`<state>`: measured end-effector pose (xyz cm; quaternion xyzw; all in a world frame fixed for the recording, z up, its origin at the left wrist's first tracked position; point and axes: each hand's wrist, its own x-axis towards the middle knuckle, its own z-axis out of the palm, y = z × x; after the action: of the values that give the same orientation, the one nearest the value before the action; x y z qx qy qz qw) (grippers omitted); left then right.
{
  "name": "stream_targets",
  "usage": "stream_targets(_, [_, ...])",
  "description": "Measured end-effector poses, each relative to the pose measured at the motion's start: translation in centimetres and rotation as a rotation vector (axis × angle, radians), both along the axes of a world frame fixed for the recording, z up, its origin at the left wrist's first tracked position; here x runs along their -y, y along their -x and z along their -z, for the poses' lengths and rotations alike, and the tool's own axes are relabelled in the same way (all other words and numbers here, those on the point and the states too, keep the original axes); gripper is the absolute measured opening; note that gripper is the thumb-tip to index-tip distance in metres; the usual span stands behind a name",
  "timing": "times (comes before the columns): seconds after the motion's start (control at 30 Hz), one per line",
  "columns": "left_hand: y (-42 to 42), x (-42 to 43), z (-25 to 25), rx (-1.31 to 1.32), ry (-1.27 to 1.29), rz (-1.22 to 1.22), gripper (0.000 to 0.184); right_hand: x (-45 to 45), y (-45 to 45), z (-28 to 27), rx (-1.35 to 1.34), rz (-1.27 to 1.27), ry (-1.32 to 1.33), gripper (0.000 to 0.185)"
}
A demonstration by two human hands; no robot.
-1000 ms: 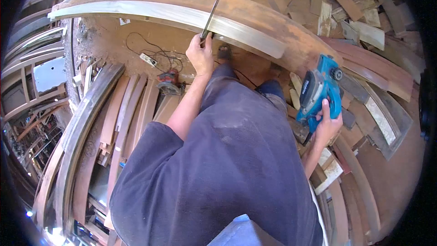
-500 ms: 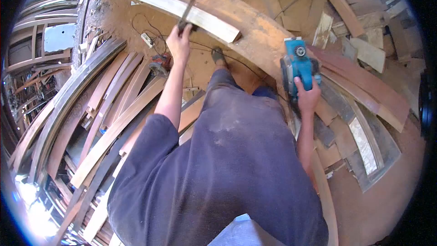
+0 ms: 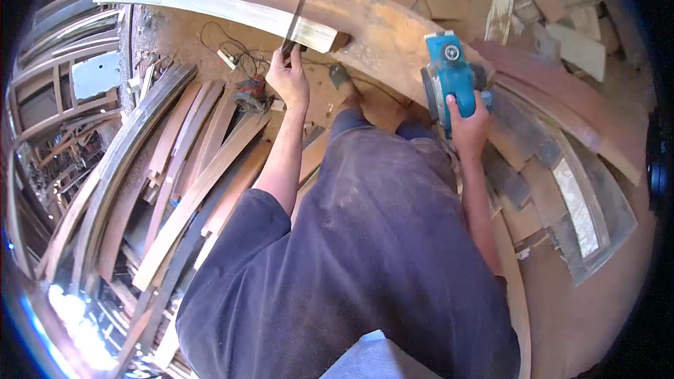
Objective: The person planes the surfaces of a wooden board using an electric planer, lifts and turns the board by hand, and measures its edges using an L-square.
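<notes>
My left hand [image 3: 288, 78] is closed on the lower end of a long, thin dark bar [image 3: 302, 5], which crosses over a pale wooden strip [image 3: 210, 4]. That strip lies along the near edge of a wide, curved brown plank [image 3: 365, 17]. In my right hand [image 3: 469, 123] is a blue power planer [image 3: 451, 74], gripped by its handle. The planer is at the right part of the plank, to the right of the strip's end. Whether its base touches the plank I cannot tell.
Long wooden boards [image 3: 203, 200] are stacked at the left. A red power tool [image 3: 251, 91] and a power strip [image 3: 226, 60] with cables lie on the floor beyond them. Reddish planks [image 3: 562, 109] and wood offcuts [image 3: 579, 49] lie at the right.
The planer has moved left and turned more upright with my right hand. My left hand and the bar have shifted left, and the bar now sits nearer the strip's right end.
</notes>
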<state>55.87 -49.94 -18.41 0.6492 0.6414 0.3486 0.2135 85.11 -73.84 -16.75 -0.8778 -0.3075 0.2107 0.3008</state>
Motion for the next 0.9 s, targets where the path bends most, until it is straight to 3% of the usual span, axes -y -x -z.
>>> stream_targets(0.13, [1.1,-0.5,2.7,-0.002,0.032,-0.031,0.016,-0.3,0.2,-0.5,-0.051,0.05,0.067,0.044])
stream_targets(0.23, [0.8,-0.5,1.7,-0.046,0.045,0.038,0.017,0.1,0.5,0.1,-0.051,0.081,0.05,0.042])
stream_targets(0.4, [0.4,-0.2,1.4,0.113,0.119,0.037,0.02,0.1,0.5,0.4,0.008,0.062,-0.026,0.041])
stream_targets(0.47, [0.0,1.0,0.5,-0.02,0.173,0.06,0.022,0.2,0.5,0.2,0.004,0.069,-0.003,0.044])
stream_targets(0.5, [-1.2,3.0,-0.8,-0.208,0.221,0.12,0.022,0.3,0.6,0.3,0.018,0.073,-0.05,0.048])
stream_targets(0.57, [-3.3,7.4,0.4,-0.022,0.189,0.171,0.017,0.1,0.5,0.2,-0.016,0.083,-0.164,0.058])
stream_targets(0.7, [-7.8,12.1,3.0,0.391,0.863,0.099,0.02,0.5,-0.8,-4.5,0.175,-0.04,-0.42,0.059])
stream_targets(0.73, [-8.7,12.3,4.7,0.493,0.808,0.147,0.021,0.7,-1.1,-7.2,0.104,-0.095,-0.47,0.054])
stream_targets(0.8, [-10.2,11.2,6.2,0.465,0.872,0.087,0.028,0.9,-1.0,-13.7,-0.313,-0.157,-0.772,0.038])
stream_targets(0.87, [-11.0,9.3,5.2,0.246,0.853,0.149,0.036,0.5,-1.2,-21.2,-0.762,-0.495,-1.069,0.019])
stream_targets(0.9, [-10.2,8.7,7.7,0.09,0.784,0.229,0.046,-0.3,-0.7,-24.3,-0.962,-0.695,-1.182,0.014])
